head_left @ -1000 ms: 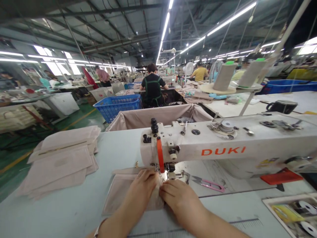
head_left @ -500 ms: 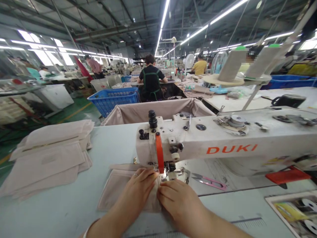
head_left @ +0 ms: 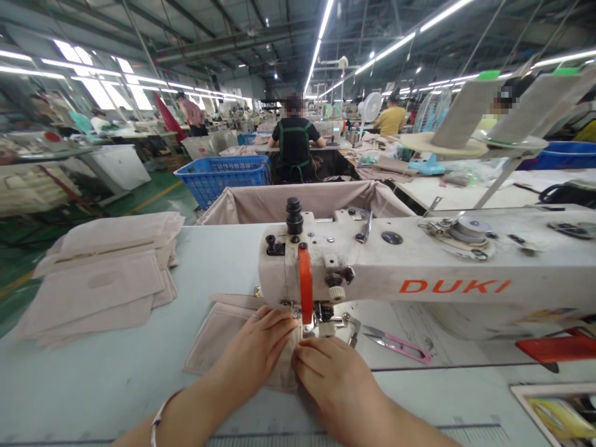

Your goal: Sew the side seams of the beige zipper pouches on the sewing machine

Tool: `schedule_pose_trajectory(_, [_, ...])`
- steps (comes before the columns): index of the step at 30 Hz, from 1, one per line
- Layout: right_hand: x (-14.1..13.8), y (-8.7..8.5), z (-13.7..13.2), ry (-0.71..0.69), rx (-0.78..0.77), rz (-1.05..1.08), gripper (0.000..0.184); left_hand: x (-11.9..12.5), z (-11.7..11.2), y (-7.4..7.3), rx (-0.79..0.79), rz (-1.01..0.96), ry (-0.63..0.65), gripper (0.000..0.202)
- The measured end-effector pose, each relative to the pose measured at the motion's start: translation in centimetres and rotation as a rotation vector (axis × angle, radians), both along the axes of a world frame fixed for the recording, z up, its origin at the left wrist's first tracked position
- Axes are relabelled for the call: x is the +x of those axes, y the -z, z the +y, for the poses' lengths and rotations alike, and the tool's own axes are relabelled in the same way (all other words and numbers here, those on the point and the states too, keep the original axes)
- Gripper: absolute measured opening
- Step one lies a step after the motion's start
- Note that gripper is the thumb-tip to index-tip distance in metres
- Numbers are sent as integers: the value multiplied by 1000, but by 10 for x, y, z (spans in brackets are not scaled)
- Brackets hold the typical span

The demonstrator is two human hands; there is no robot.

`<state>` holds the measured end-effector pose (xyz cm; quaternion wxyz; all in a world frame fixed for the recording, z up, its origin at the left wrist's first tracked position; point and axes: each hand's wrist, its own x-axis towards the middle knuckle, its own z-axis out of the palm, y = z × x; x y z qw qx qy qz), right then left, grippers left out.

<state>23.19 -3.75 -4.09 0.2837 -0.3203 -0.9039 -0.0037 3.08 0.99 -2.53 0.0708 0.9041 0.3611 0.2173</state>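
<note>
A beige fabric piece (head_left: 218, 332) with stitched edges lies under the head of a white sewing machine (head_left: 372, 261). Its right edge runs by the presser foot, beside an orange guard (head_left: 305, 285). My left hand (head_left: 256, 344) rests on top of the fabric, fingers close together and tips at the needle area. Just in front of the foot, my right hand (head_left: 333, 375) has its fingers curled and pinched on the fabric's edge. Both hands' thumbs are mostly hidden. A small gold metal part (head_left: 257, 291) shows at the fabric's far edge.
Pink-handled thread snips (head_left: 400, 344) lie right of the needle area. Stacked beige fabric pieces (head_left: 102, 279) are on the left of the table. Behind the machine stand a cloth-lined bin (head_left: 298, 205) and a blue basket (head_left: 223, 177). A person (head_left: 295, 139) sits further ahead.
The camera view has shifted a little, so the machine appears slightly further right. Both hands remain at the fabric near the needle, and more of the left wrist's bracelet shows.
</note>
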Motion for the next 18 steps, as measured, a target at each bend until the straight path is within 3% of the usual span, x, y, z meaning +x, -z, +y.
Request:
schedule_pose_trajectory(5, [3, -2, 0, -1, -84, 13, 13, -3, -6, -2, 10, 88, 28, 37])
schedule_pose_trajectory(7, [14, -12, -2, -17, -169, 29, 17, -10, -10, -2, -4, 116, 48, 43])
schedule_pose_trajectory(10, [40, -34, -6, -18, -347, 17, 34, -23, -18, -4, -57, 154, 126, 72])
schedule_pose_trajectory(13, [59, -43, -1, 78, -379, -68, 53, -28, -24, -7, -52, 180, 229, 59])
schedule_pose_trajectory(15, [60, -38, 8, 207, -311, -84, 40, -25, -26, -8, -20, 159, 253, 51])
schedule_pose_trajectory(18, [47, -24, 20, 394, -199, -20, 19, -20, -28, -7, -15, 113, 206, 58])
